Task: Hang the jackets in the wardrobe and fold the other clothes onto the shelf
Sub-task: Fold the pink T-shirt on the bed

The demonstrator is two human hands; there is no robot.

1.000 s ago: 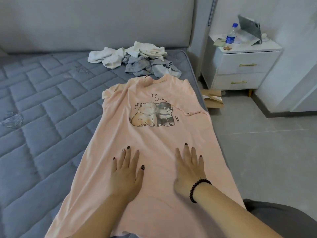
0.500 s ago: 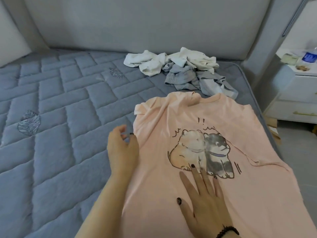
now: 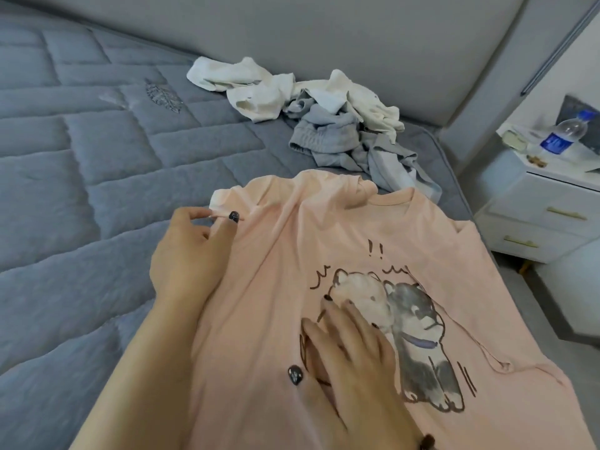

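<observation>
Since the earlier frame the left hand [image 3: 190, 254] has gone from hovering beside the shirt to pinching the folded-under hem of its left sleeve between thumb and fingers, and the right hand [image 3: 349, 349] has slid further up onto the print; the view has also swung closer and tilted. That right hand lies flat with straight fingers, pressing on the cartoon of two dogs.

The pale pink cotton T-shirt with the dog print [image 3: 324, 235] lies face up on the grey-blue quilted mattress [image 3: 81, 177], collar toward the padded grey headboard [image 3: 324, 34]. Its right side runs along the mattress's right edge — the right sleeve looks to hang at or over that edge, above the grey floor. To the shirt's left the quilted surface stretches wide and bare of clothes, the main open room.

Just beyond the collar sits a crumpled heap: cream-white garments [image 3: 276, 89] on top and behind, light grey garments [image 3: 350, 144] in front, the grey ones nearly touching the collar. Right of the bed stands a white two-drawer bedside cabinet with gold handles [image 3: 539, 219] — on it a clear plastic water bottle with a blue label [image 3: 563, 133].
</observation>
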